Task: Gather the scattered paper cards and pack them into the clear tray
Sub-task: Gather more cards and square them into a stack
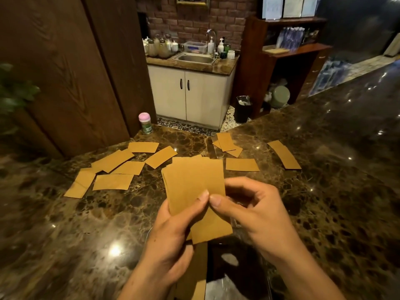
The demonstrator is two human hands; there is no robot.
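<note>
A stack of brown paper cards (192, 182) is held upright over the marble counter. My left hand (173, 234) grips it from below and the left, thumb on its face. My right hand (249, 211) pinches the same stack at its right edge, thumb beside my left thumb. Several loose cards (112, 181) lie scattered at the left, one card (242, 165) lies flat just behind the stack, a small pile (227, 144) sits farther back and another card (283, 157) lies at the right. The clear tray (236, 267) sits under my wrists, mostly hidden, with some cards (194, 276) in it.
The dark marble counter (324, 213) runs off to the right. A small jar with a pink lid (145, 123) stands at the counter's back edge, next to a wooden panel (65, 72). Beyond the counter are a sink cabinet (190, 92) and a black bin (243, 109).
</note>
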